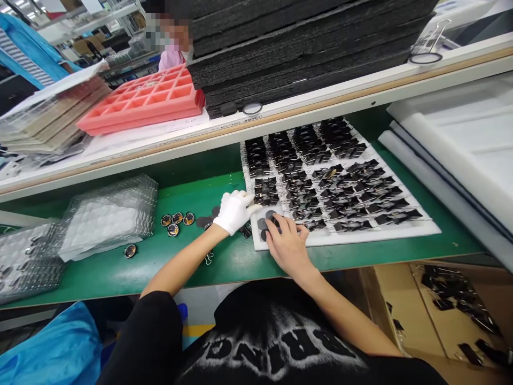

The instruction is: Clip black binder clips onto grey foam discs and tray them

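My left hand [232, 213], in a white glove, is at the left edge of a white foam board [417, 229]. Its thumb and fingers point right and stand apart, with nothing visible between them. My bare right hand [289, 245] rests over the board's near left corner, fingers spread and bent onto several dark grey discs [262, 223]; its palm side is hidden. Rows of black binder clips [300, 195] with wire handles cover most of the board. More dark discs [203, 221] lie on the green bench left of my gloved hand, and a loose binder clip [209, 258] lies nearer me.
Several small round parts [177, 218] and stacked clear plastic trays [116, 214] are on the left. A shelf edge [168, 144] crosses behind, bearing a red compartment tray [140, 101] and black foam sheets [280, 53]. White foam rolls [452, 144] lie right; a cardboard box [425, 310] holds clips below.
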Tool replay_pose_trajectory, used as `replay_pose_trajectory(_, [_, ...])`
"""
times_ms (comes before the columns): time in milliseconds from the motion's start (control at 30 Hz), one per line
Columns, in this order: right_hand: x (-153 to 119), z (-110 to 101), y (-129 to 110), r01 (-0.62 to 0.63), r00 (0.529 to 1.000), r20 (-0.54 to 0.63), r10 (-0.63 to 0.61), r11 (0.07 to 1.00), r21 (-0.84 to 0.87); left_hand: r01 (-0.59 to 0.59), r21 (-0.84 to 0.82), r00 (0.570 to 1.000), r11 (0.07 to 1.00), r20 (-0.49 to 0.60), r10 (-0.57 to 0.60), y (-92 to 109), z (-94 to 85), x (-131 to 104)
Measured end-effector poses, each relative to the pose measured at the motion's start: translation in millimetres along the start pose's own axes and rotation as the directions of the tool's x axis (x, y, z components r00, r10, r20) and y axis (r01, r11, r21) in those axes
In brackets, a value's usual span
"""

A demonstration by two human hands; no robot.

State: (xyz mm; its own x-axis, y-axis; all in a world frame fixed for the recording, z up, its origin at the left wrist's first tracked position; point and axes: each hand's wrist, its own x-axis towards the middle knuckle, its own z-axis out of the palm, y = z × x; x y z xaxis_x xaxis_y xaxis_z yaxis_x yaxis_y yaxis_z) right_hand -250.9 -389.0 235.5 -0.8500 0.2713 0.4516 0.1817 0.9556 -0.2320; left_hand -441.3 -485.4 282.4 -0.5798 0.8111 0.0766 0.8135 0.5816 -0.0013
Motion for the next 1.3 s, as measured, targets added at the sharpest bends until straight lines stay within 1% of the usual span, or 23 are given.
replay_pose_trajectory(100, [3.4, -3.6, 2.3, 0.022, 0.998, 0.054, -0.020, 0.999, -0.047, -0.025, 0.054, 0.999, 0.998, 0.024, 0.023, 10.8, 1.3, 1.8])
replay_pose_trajectory(200, [9.6, -8.9, 7.3, 0.080, 0.987, 0.145, -0.063, 0.990, -0.115, -0.001, 0.114, 1.000, 0.994, 0.024, -0.001, 21.7, -6.3, -1.1])
replay_pose_trajectory(267, [14.2, -12.0, 12.5, 0.125, 0.977, 0.188, -0.096, 0.981, -0.148, 0.057, 0.109, 0.998, 0.992, 0.003, -0.057, 18.2, -18.4, -5.8])
replay_pose_trajectory(300, [16.4, -13.2, 15.6, 0.151, 0.973, 0.200, -0.118, 0.976, -0.158, 0.092, 0.093, 0.996, 0.991, -0.014, -0.091, 10.4, -26.1, -9.4])
replay_pose_trajectory(367, [20.1, -15.1, 22.6, 0.209, 0.962, 0.214, -0.172, 0.964, -0.162, 0.179, 0.051, 0.982, 0.982, -0.067, -0.176, -20.1, -42.1, -20.9])
replay_pose_trajectory(400, [21.7, -16.0, 26.3, 0.242, 0.954, 0.220, -0.205, 0.958, -0.156, 0.234, 0.034, 0.968, 0.972, -0.099, -0.229, -42.2, -49.2, -29.6])
replay_pose_trajectory(467, [24.6, -18.2, 33.3, 0.307, 0.934, 0.228, -0.274, 0.943, -0.126, 0.351, 0.024, 0.929, 0.936, -0.133, -0.345, -94.4, -58.6, -53.7])
replay_pose_trajectory(500, [26.2, -19.6, 36.3, 0.332, 0.925, 0.227, -0.304, 0.938, -0.100, 0.395, 0.030, 0.915, 0.918, -0.105, -0.391, -121.1, -60.2, -68.4])
replay_pose_trajectory(533, [28.1, -21.3, 38.6, 0.352, 0.918, 0.221, -0.330, 0.934, -0.069, 0.424, 0.040, 0.906, 0.905, -0.031, -0.423, -145.5, -59.5, -84.0])
replay_pose_trajectory(567, [30.3, -23.0, 40.1, 0.365, 0.913, 0.210, -0.350, 0.930, -0.035, 0.443, 0.054, 0.892, 0.895, 0.075, -0.446, -166.2, -56.9, -99.3])
replay_pose_trajectory(600, [33.1, -24.6, 40.9, 0.371, 0.911, 0.195, -0.363, 0.929, -0.002, 0.458, 0.077, 0.872, 0.885, 0.154, -0.465, -181.9, -52.5, -113.2])
replay_pose_trajectory(633, [36.4, -26.0, 40.9, 0.370, 0.912, 0.180, -0.368, 0.929, 0.022, 0.464, 0.107, 0.853, 0.880, 0.215, -0.476, -192.3, -46.9, -125.0])
replay_pose_trajectory(667, [40.2, -26.9, 40.3, 0.364, 0.917, 0.166, -0.364, 0.931, 0.032, 0.468, 0.136, 0.838, 0.873, 0.244, -0.487, -197.5, -40.8, -134.0])
replay_pose_trajectory(733, [48.8, -27.5, 37.9, 0.349, 0.924, 0.161, -0.347, 0.937, 0.017, 0.475, 0.171, 0.836, 0.863, 0.218, -0.503, -195.6, -29.0, -143.2])
replay_pose_trajectory(833, [61.1, -26.7, 34.1, 0.310, 0.930, 0.210, -0.302, 0.951, -0.003, 0.439, 0.140, 0.875, 0.888, 0.156, -0.457, -180.8, -17.5, -140.1])
replay_pose_trajectory(900, [67.7, -26.4, 31.3, 0.228, 0.944, 0.222, -0.244, 0.969, 0.096, 0.366, 0.129, 0.904, 0.922, 0.184, -0.385, -174.2, -13.5, -131.7])
replay_pose_trajectory(967, [74.5, -26.1, 26.8, 0.065, 0.968, 0.210, -0.136, 0.948, 0.311, 0.309, 0.135, 0.913, 0.941, 0.235, -0.334, -172.4, -10.4, -120.0])
replay_pose_trajectory(1000, [78.8, -25.4, 23.5, -0.032, 0.974, 0.216, -0.070, 0.898, 0.439, 0.293, 0.140, 0.916, 0.946, 0.243, -0.320, -172.4, -8.8, -112.9])
replay_pose_trajectory(1067, [90.9, -21.7, 14.9, -0.222, 0.958, 0.286, 0.034, 0.718, 0.659, 0.270, 0.138, 0.930, 0.953, 0.219, -0.295, -171.8, -5.5, -96.1])
replay_pose_trajectory(1133, [108.4, -14.1, 3.5, -0.364, 0.919, 0.389, 0.067, 0.522, 0.771, 0.252, 0.116, 0.946, 0.961, 0.179, -0.270, -168.3, -1.8, -77.4])
replay_pose_trajectory(1167, [118.9, -8.7, -3.0, -0.415, 0.898, 0.436, 0.064, 0.453, 0.789, 0.248, 0.099, 0.951, 0.964, 0.165, -0.262, -165.5, 0.2, -68.3])
replay_pose_trajectory(1233, [141.8, 5.1, -17.4, -0.490, 0.857, 0.512, 0.057, 0.397, 0.776, 0.246, 0.055, 0.957, 0.968, 0.143, -0.251, -159.2, 4.7, -53.0])
replay_pose_trajectory(1300, [164.5, 22.3, -32.3, -0.529, 0.825, 0.564, 0.049, 0.422, 0.737, 0.244, 0.010, 0.962, 0.970, 0.121, -0.243, -153.9, 10.1, -43.8])
